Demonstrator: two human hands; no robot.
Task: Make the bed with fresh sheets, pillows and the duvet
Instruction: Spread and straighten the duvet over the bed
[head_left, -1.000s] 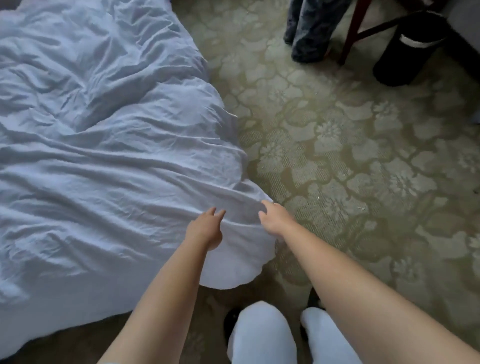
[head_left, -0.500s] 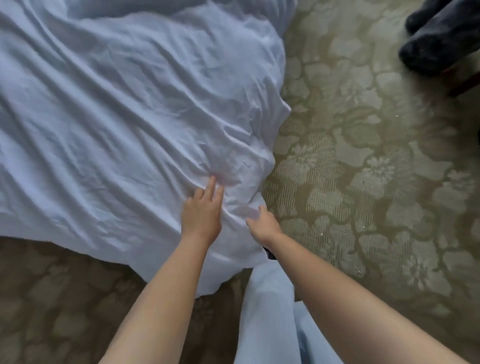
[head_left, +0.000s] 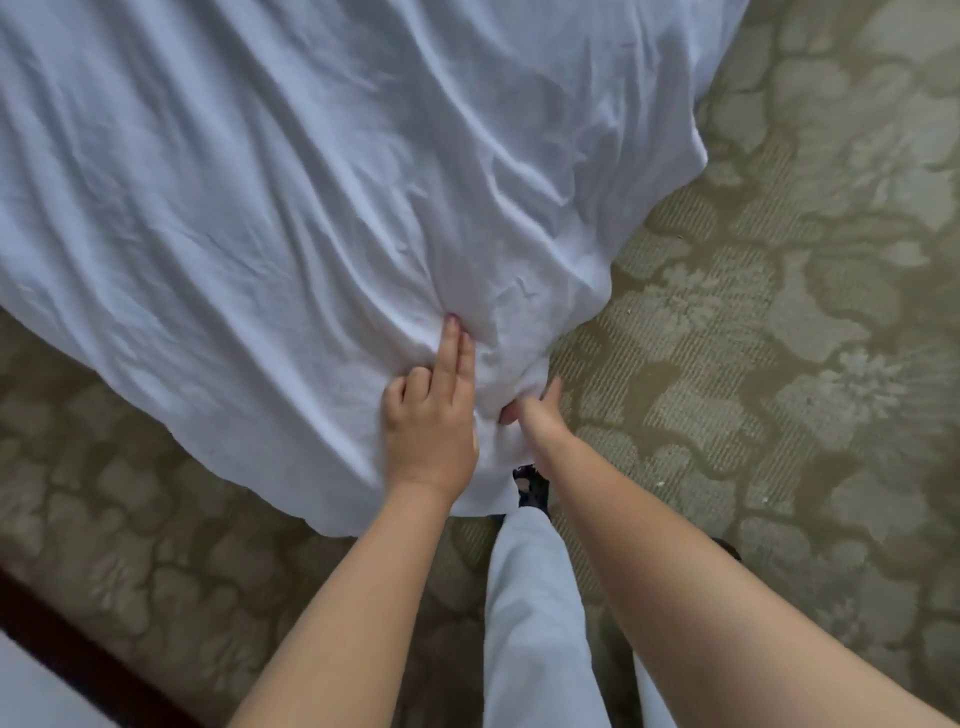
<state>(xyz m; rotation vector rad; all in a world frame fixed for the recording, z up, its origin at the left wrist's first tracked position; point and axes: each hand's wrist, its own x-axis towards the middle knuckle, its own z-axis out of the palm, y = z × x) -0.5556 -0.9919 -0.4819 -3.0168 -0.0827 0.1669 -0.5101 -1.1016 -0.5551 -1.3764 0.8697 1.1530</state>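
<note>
A crumpled white duvet (head_left: 291, 197) fills the upper left of the view, and its near corner hangs down over the carpet just in front of me. My left hand (head_left: 428, 415) lies on top of that corner, two fingers stretched out straight and pressing into a fold, the other fingers bent. My right hand (head_left: 535, 413) is at the corner's right edge, its fingers curled into the bunched fabric and gripping it. The fingertips of the right hand are hidden in the cloth.
Green floral-patterned carpet (head_left: 779, 338) covers the floor to the right and below. My legs in pale trousers (head_left: 535, 623) and a dark shoe (head_left: 530, 486) stand under the corner. A dark wooden edge (head_left: 78, 654) with a white surface crosses the bottom left.
The view has moved closer over the duvet corner. My left hand went from lying flat to pressing with two extended fingers. My right hand stays gripping the corner's edge.
</note>
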